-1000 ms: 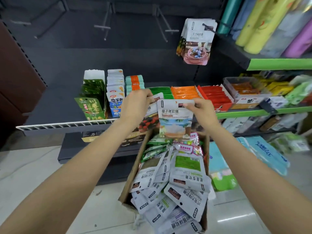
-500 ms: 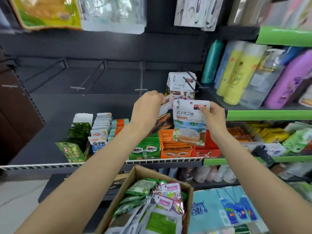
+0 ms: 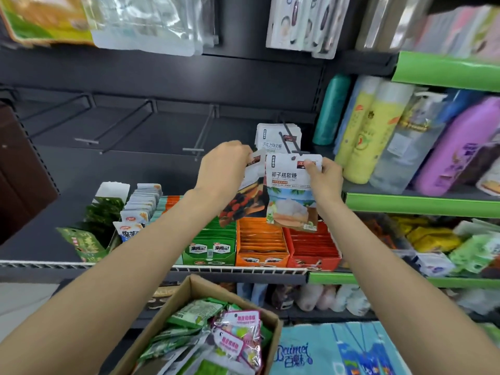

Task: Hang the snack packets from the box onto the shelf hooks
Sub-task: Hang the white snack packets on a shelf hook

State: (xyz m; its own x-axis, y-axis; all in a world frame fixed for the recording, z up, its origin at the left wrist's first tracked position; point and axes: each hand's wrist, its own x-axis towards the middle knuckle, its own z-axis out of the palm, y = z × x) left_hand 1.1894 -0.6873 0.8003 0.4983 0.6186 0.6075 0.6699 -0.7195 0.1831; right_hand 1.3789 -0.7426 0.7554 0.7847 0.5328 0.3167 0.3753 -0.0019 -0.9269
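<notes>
Lining packets up at the hook.
Right hand pinching coconut packet, left hand gripping dark packet, just below hook; next, threading the hole onto its tip.

Two bare forearms enter from the lower corners, uncovered along their whole visible length, with no sleeve edge in sight. The left hand and the right hand are ungloved, and their visible sides carry no ring, watch or band at finger or wrist. Only the backs of the hands and the upper faces of the forearms show; nails are too small and blurred to judge.
</notes>
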